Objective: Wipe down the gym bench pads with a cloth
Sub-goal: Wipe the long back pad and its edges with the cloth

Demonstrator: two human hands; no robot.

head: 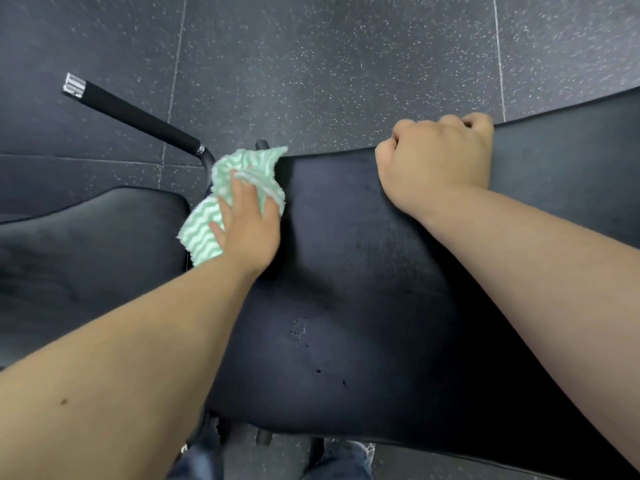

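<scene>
A long black bench pad (363,271) runs across the middle of the view, with scuffs and small holes near its centre. My left hand (251,226) presses a green-and-white wavy-striped cloth (239,174) flat against the pad's left end, fingers spread over it. The cloth hangs over the gap between this pad and a second black pad (86,254) at the left. My right hand (438,157) is curled over the far edge of the long pad, gripping it.
A black foam-covered handle bar (135,116) with a chrome cap sticks out over the floor at the upper left. Dark speckled rubber floor tiles (329,64) lie beyond the bench. My jeans and shoes (346,459) show below the pad's near edge.
</scene>
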